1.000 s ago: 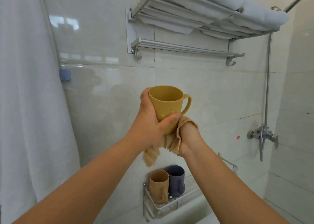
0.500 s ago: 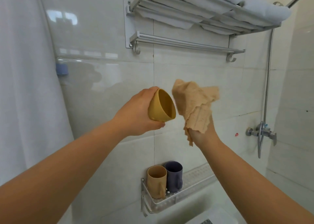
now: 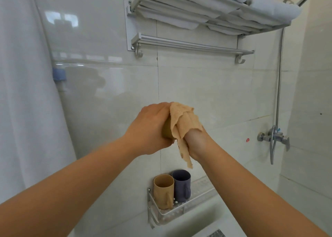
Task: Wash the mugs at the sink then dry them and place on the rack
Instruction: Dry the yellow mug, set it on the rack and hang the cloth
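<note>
My left hand (image 3: 152, 127) grips a yellow mug (image 3: 167, 131) held on its side in front of the tiled wall; only a sliver of the mug shows. My right hand (image 3: 195, 143) holds a tan cloth (image 3: 183, 125) pushed against the mug's mouth, and the cloth covers my fingers. Below, a metal wall rack (image 3: 181, 211) carries a tan mug (image 3: 163, 190) and a purple mug (image 3: 181, 184), both upright and side by side at its left end.
A metal towel shelf (image 3: 197, 21) with folded white towels hangs overhead, a towel bar beneath it. A shower valve and hose (image 3: 274, 137) are on the right wall. A white curtain (image 3: 23, 92) hangs at left.
My left hand tipped the upright mug onto its side. My right hand lifted the cloth from under the mug, then pushed it into the mug's mouth. Both hands sank lower.
</note>
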